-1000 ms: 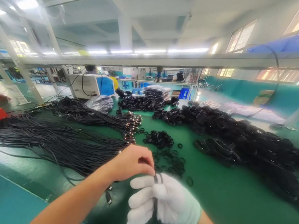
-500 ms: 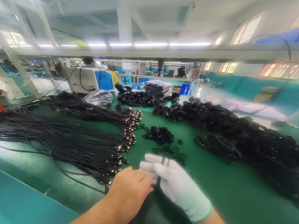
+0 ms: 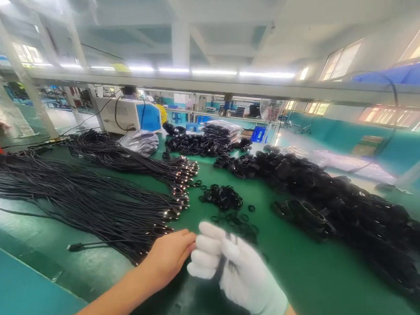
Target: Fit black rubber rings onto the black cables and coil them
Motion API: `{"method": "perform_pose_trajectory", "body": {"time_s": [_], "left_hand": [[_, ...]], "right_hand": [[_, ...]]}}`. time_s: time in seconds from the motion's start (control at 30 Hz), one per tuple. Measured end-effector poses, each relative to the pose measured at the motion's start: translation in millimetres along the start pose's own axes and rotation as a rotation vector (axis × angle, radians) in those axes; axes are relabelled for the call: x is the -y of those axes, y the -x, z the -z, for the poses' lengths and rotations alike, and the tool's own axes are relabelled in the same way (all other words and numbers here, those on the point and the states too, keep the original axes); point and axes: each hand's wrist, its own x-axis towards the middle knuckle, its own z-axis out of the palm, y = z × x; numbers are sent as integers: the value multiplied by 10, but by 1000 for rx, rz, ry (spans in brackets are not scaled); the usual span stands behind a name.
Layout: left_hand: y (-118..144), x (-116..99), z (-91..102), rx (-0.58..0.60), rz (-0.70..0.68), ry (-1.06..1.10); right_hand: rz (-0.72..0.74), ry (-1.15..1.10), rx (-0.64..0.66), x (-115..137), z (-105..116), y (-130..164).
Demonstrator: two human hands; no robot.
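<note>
While the white-gloved right hand (image 3: 236, 269) curls round a narrow black strip (image 3: 220, 268) at six o'clock — thumb folded over it — the bare left hand (image 3: 169, 255) bends its fingers just beside the other; whether they hold anything cannot be told. Long thin cables (image 3: 85, 196) fan out at nine, small rings (image 3: 223, 197) heap at twelve, and crinkled plastic (image 3: 142, 142) lies before a boxy machine (image 3: 130, 116) at eleven.

Blue-and-white machine (image 3: 132, 115), ceiling lights (image 3: 214, 73)
</note>
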Motion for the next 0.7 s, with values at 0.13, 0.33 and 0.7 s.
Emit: {"method": "perform_pose_trajectory", "body": {"time_s": [0.13, 0.33, 0.7], "left_hand": [[231, -133, -106, -6, 118, -436], [349, -421, -48, -73, -167, -454], [268, -168, 422, 138, -60, 399]], "right_hand": [[131, 107, -137, 114, 44, -27], [18, 380, -219, 34, 69, 28], [-449, 117, 146, -325, -7, 129]]}}
